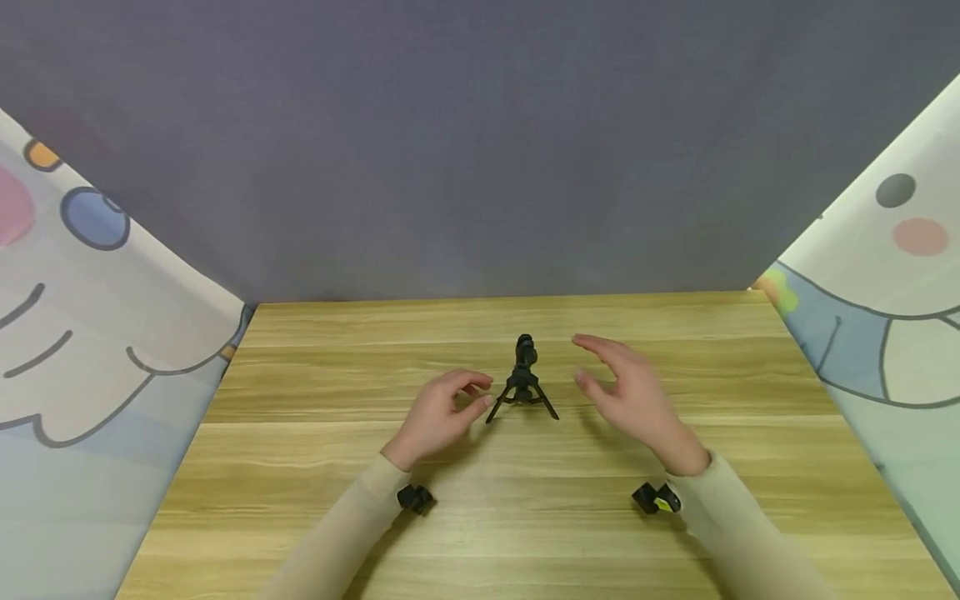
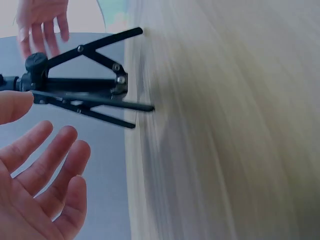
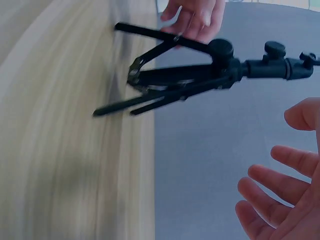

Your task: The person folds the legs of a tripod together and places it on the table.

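A small black tripod (image 1: 522,379) stands upright on the wooden table with its legs spread. In the right wrist view, the tripod (image 3: 175,75) shows its braced legs, a centre column and round knobs. My left hand (image 1: 444,410) is just left of it, fingers bent loosely and thumb close to a leg; in the left wrist view nothing is seen between thumb and fingers (image 2: 65,165). To the right, my right hand (image 1: 626,387) hovers apart from the tripod, its thumb and fingers (image 3: 275,190) spread and holding nothing.
The light wooden table (image 1: 525,533) ends at a grey panel (image 1: 480,167) behind. Cartoon-printed cloth hangs at the left (image 1: 97,333) and right (image 1: 885,283). Black wrist cameras (image 1: 416,499) sit by both sleeves.
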Demonstrator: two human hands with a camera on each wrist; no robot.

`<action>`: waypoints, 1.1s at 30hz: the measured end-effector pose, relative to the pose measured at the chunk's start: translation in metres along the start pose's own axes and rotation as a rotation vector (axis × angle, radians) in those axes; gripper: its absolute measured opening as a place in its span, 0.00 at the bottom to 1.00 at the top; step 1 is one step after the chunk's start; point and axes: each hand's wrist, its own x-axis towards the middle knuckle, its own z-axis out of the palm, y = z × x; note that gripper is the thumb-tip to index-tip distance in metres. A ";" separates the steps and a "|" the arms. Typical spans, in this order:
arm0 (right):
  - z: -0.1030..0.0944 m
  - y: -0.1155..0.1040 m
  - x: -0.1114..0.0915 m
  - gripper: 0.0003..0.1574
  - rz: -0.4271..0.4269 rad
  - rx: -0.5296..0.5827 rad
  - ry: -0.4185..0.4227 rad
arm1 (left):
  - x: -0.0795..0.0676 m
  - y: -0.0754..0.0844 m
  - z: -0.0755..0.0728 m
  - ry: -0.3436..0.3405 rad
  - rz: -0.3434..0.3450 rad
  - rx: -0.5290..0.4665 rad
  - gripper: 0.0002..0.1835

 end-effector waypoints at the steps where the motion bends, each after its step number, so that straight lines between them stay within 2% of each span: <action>1: 0.002 -0.002 0.002 0.30 -0.007 0.010 0.002 | 0.002 0.001 0.002 0.002 0.001 -0.010 0.13; 7: 0.011 -0.017 0.013 0.29 -0.003 0.152 -0.013 | 0.012 0.004 0.012 -0.024 0.006 -0.020 0.11; 12: 0.014 -0.033 0.023 0.27 0.054 0.372 -0.068 | 0.016 0.009 0.014 -0.023 -0.005 -0.022 0.07; 19: 0.004 -0.060 0.036 0.25 0.081 0.648 -0.114 | 0.018 0.010 0.015 -0.021 -0.012 -0.096 0.05; 24: 0.012 -0.053 0.039 0.24 0.070 0.738 -0.130 | 0.018 0.009 0.016 -0.017 0.000 -0.109 0.05; 30: 0.021 -0.045 0.042 0.25 0.058 0.828 -0.129 | 0.019 0.008 0.019 0.019 0.018 -0.065 0.05; 33: 0.022 -0.043 0.043 0.26 0.081 0.880 -0.143 | 0.019 0.009 0.020 0.046 0.023 -0.035 0.04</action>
